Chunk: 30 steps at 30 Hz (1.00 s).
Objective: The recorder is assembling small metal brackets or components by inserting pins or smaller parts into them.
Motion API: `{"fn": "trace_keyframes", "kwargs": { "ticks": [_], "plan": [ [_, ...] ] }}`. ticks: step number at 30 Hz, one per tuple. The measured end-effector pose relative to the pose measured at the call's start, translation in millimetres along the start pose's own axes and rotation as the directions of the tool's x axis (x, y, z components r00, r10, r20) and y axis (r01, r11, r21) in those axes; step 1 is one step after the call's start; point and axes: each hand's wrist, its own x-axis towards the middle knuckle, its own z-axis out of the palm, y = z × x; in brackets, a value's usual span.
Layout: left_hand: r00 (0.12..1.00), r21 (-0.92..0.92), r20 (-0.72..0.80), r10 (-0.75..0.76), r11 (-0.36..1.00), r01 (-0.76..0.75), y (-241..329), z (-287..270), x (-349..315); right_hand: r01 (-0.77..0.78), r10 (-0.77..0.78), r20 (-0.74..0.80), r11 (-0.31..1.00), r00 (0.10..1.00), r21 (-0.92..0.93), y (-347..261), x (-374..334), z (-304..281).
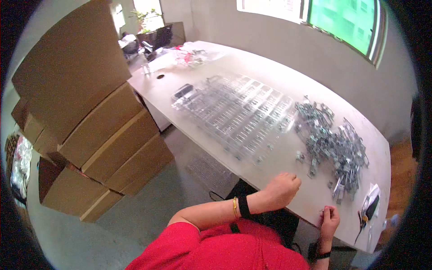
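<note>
My left hand [282, 189] is closed over the near edge of the table, its fingers curled together; whatever may be in them is hidden. Lower and to the right, my right hand [330, 219] is pinched at the table edge, with a tiny bit at the fingertips too small to name. Beyond my hands lies a loose pile of small grey metal parts [335, 146]. To its left, clear plastic trays [247, 112] with rows of compartments are spread out, many compartments showing small metal pieces. Neither hand touches the pile or the trays.
At the table's right end lie a black-and-yellow hand tool [363, 218] and a white packet [373, 195]. Stacked cardboard boxes [112, 130] stand left of the table [202, 137]. Clear and red plastic wrapping [191, 56] lies at its far end, and a wall with a window runs behind.
</note>
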Motion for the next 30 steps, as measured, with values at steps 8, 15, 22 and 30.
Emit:
{"fn": "trace_keyframes", "kwargs": {
  "ticks": [8,15,22,30],
  "plan": [
    [0.952,-0.036,0.247,-0.178,0.981,0.193,0,8,5,0.033,-0.032,-0.062,0.999,0.998,0.013,7,1,5],
    [0.926,0.136,0.298,-0.231,0.971,0.199,4,12,41,0.030,-0.029,-0.021,0.998,0.999,0.060,7,-11,-4],
    [0.920,0.285,0.104,-0.377,0.898,0.336,-28,12,74,0.104,-0.104,0.019,0.994,0.994,-0.022,11,-4,2],
    [0.826,0.384,0.260,-0.500,0.839,0.386,-51,43,101,0.047,-0.047,0.012,0.999,0.999,0.020,7,-12,-4]
  ]
}}
